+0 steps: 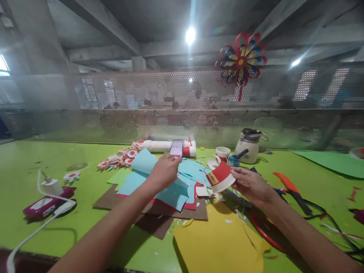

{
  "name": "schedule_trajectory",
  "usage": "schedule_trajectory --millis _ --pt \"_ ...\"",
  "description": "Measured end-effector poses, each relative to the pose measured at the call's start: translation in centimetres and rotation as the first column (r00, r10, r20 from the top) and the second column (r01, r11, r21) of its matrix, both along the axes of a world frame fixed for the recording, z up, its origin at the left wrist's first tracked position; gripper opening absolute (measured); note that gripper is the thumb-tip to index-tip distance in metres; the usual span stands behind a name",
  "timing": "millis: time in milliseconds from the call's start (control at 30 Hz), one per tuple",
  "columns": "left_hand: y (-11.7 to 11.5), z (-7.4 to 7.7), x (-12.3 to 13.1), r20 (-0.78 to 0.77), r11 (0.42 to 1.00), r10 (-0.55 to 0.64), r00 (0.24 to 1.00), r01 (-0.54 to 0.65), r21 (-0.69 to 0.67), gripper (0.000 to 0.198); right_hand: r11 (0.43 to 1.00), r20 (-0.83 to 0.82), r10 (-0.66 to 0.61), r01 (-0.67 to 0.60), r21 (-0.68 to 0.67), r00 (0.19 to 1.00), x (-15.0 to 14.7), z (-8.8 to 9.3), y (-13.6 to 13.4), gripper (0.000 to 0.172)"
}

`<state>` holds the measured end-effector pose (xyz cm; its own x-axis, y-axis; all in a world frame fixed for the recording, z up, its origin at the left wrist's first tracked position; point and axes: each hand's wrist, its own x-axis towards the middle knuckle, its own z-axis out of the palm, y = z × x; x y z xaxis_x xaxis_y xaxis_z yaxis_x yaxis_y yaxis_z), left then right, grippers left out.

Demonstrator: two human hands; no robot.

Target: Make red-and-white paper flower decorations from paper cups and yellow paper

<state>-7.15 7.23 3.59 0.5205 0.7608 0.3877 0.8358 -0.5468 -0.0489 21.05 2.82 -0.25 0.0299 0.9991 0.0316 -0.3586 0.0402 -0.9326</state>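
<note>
My right hand [251, 183] grips a red and white paper cup [221, 176] by its side, thumb and fingers closed on it. The cup is tilted and has a yellow label with dark print. My left hand [165, 171] reaches over light blue paper sheets [170, 196], its fingers stretched toward the lower edge of a phone [176, 148]; it appears to touch the phone without grasping it. The phone has a lit screen and leans against a stack of paper cups [157, 145] lying on its side. Yellow paper [220, 247] lies in front of me.
Brown sheets [191, 211] lie under the blue paper. An upright paper cup [222, 152], a blue jar [233, 161] and a thermos jug [247, 146] stand behind. An orange-handled tool [291, 189] lies right, a charger [52, 187] left. A paper flower [241, 61] hangs before the mesh screen.
</note>
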Motion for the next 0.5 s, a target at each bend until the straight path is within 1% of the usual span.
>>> schedule_trajectory --millis 67,133,267,333,433,500 --pt "1.1 -0.1 -1.5 -0.07 0.998 0.043 0.997 -0.046 -0.048 0.036 1.0 0.002 0.007 -0.007 0.002 1.0 0.2 -0.1 0.0 0.032" --pt "1.4 -0.8 -3.0 -0.125 0.991 0.089 0.988 -0.101 -0.088 0.037 1.0 0.004 0.008 -0.008 -0.001 1.0 0.3 -0.1 0.0 0.031" --pt "0.1 -2.7 -5.8 -0.211 0.953 0.209 0.955 -0.247 -0.174 0.034 1.0 0.004 0.016 -0.016 0.001 1.0 0.2 0.0 -0.2 0.03" --pt "-0.4 -3.3 -6.9 -0.243 0.935 0.235 0.941 -0.287 -0.21 0.032 1.0 0.007 0.021 -0.021 0.001 1.0 -0.1 0.1 -0.3 0.029" --pt "0.0 -3.7 -7.5 -0.249 0.92 0.249 0.936 -0.309 -0.242 0.031 1.0 0.021 0.03 -0.03 -0.001 0.999 -0.5 0.2 -0.5 0.029" --pt "0.9 -3.7 -7.2 -0.237 0.92 0.237 0.942 -0.296 -0.258 0.029 0.999 0.033 0.034 -0.034 0.0 0.999 -0.7 0.2 -0.6 0.03"
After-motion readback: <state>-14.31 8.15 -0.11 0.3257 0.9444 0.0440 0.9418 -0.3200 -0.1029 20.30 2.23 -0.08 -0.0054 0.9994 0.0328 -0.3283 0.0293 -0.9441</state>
